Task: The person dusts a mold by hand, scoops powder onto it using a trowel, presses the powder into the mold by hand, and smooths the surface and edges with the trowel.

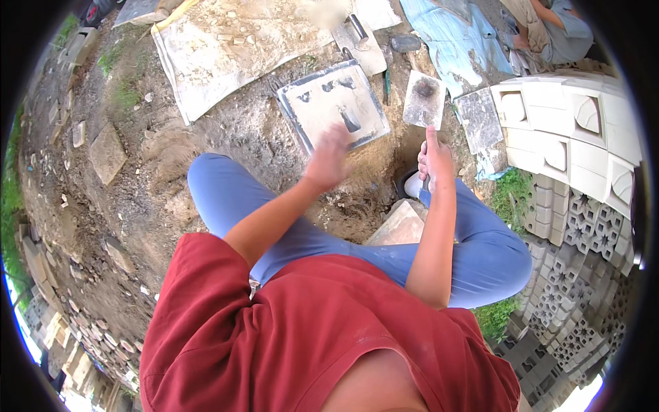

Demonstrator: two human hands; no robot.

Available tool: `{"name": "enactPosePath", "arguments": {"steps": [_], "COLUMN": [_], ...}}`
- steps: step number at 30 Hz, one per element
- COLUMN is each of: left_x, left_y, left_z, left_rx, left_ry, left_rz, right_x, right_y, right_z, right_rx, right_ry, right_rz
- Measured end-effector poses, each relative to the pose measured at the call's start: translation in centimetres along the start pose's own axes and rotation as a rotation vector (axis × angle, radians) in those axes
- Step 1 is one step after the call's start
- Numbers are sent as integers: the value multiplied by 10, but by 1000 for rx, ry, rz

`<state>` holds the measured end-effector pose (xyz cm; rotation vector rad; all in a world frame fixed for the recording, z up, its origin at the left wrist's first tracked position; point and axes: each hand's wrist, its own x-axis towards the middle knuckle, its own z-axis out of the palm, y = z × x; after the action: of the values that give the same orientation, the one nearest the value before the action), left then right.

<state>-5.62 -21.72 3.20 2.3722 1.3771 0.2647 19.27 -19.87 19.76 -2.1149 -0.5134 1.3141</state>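
In my right hand [436, 163] is a trowel with a flat, squarish blade [420, 103], pale with dust and dark-stained in the middle. My fingers wrap its handle, and the thumb points along it toward the blade. Blurred by motion, my left hand [328, 159] is over the near edge of a square, dark-rimmed mould [322, 117]. Its fingers look stretched out, with nothing visible in them. Pale material covers the mould's face, with several dark marks and a dark elongated piece near the hand. Both hands look dusty.
Beyond the mould lie a flat metal float [367, 55], a dark rounded object [406, 43] and a thin green tool [387, 86]. Sandy material covers a pale sheet [180, 82]. White blocks [549, 117] are stacked at right; another person [549, 31] sits far right.
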Motion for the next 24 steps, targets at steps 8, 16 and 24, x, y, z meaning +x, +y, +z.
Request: {"name": "enactPosePath", "arguments": {"steps": [8,16,24], "left_x": [65,98,82], "left_y": [6,22,15], "left_z": [7,17,18], "left_rx": [177,224,-105], "left_ry": [163,160,24], "left_rz": [-183,-166,253], "right_x": [-14,-18,-11], "right_y": [-8,-3,3], "right_z": [7,-14,-16], "right_rx": [14,96,97], "right_ry": [3,73,30], "right_rz": [-33,-65,-33]}}
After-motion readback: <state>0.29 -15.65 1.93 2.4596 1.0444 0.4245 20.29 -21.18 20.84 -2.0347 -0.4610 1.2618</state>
